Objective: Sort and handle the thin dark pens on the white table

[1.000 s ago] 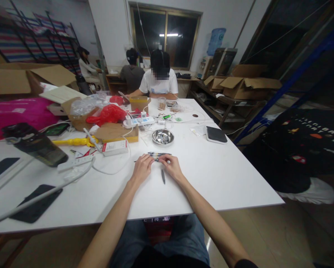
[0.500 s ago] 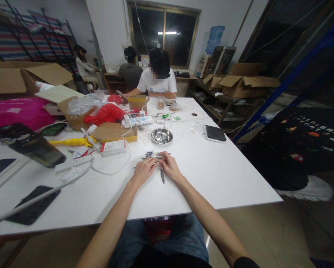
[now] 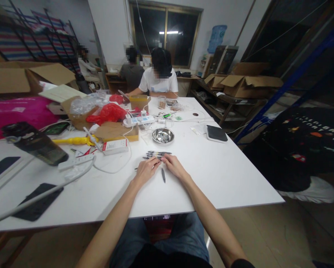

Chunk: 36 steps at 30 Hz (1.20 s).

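Our left hand (image 3: 146,170) and right hand (image 3: 174,166) seem at fine work by the pens (image 3: 157,153), next wanting steadiness, grip unclear.

Two hands (image 3: 147,169) (image 3: 174,166), one bowl (image 3: 170,140), one water jug (image 3: 217,39)

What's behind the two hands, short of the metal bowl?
Behind the left hand and right hand, several pens lie side by side on the white table. The hands partly cover the nearest; anything between the fingertips can't be made out.
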Motion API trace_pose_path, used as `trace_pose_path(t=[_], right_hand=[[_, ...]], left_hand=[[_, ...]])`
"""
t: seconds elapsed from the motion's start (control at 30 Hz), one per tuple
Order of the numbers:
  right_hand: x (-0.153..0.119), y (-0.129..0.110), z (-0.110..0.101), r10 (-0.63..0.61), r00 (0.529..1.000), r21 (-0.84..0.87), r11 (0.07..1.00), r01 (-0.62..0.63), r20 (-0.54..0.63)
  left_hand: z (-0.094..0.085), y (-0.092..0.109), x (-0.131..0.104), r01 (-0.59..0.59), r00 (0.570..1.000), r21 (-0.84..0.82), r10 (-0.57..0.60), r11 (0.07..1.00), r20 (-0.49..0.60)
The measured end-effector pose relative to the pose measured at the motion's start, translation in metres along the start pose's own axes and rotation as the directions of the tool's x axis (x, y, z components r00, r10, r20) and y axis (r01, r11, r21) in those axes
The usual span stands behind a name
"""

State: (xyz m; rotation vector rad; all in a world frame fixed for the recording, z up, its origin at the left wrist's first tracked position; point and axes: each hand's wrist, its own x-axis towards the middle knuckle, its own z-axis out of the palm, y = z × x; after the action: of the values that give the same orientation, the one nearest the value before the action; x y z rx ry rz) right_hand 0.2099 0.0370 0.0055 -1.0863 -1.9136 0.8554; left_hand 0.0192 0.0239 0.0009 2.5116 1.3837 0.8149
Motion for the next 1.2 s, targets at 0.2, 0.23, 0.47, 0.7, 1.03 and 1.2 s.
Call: trace_pose_path(t=[0.2,0.23,0.47,0.7,1.03,1.2], right_hand=[[-0.005,0.0,-0.009,0.066,0.975,-0.265,0.964,-0.008,0.21],[-0.006,-0.001,-0.009,0.08,0.968,-0.292,0.956,-0.008,0.238],[-0.013,-0.004,-0.007,0.088,0.977,-0.293,0.956,-0.027,0.196],[-0.01,0.003,-0.008,-0.005,1.0,-0.215,0.977,0.0,-0.026],[-0.009,0.02,-0.003,-0.031,0.999,-0.153,0.988,0.029,-0.015],[-0.008,0.022,-0.002,-0.063,0.998,-0.165,0.984,0.064,0.009]], left_hand=[[-0.007,-0.007,0.0,0.058,0.998,-0.023,-0.057,0.998,0.014],[-0.008,-0.009,0.001,0.066,0.998,-0.025,-0.065,0.998,0.012],[-0.006,-0.012,0.001,0.041,0.998,-0.053,-0.038,0.998,0.047],[-0.002,-0.017,0.001,0.043,0.999,-0.071,-0.041,0.997,0.026],[-0.008,-0.017,0.0,0.077,0.997,-0.072,-0.077,0.994,0.013],[-0.009,-0.014,0.0,0.065,0.997,-0.051,-0.064,0.997,0.034]])
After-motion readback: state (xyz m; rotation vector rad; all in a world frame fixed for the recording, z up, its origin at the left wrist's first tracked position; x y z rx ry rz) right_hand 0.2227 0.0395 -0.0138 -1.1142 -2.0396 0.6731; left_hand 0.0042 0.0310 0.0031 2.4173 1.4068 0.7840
